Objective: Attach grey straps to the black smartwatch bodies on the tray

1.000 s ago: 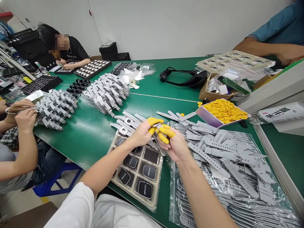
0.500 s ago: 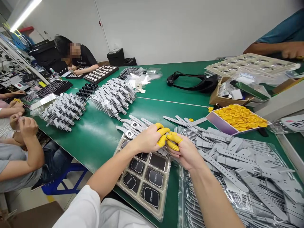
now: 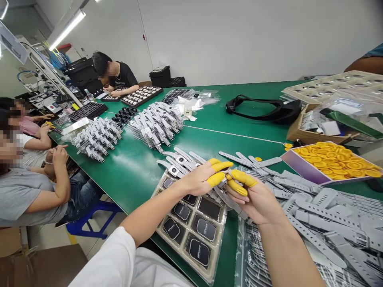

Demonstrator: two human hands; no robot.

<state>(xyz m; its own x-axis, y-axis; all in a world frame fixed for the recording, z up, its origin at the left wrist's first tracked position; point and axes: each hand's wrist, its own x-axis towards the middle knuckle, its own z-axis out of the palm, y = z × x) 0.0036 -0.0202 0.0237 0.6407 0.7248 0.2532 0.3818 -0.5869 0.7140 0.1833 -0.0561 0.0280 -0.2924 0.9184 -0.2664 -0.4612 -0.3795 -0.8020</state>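
My left hand and my right hand, both with yellow finger cots, meet over the tray's upper right. Between their fingertips is a small watch part with a grey strap hanging below it. Both hands are closed on this strapped piece. Beneath my left forearm lies a clear tray of square black watch faces. Past it, grey straps with watch bodies rest on the table. A large pile of grey straps in plastic lies right of my right hand.
A box of yellow finger cots and an open carton stand at the right. Black goggles lie behind. Two strap stacks are at the left on the green table. People sit at the left and far side.
The view has swung left, so the scene sits further right. A grey strap now shows hanging under my hands, and my left fingers are straighter.
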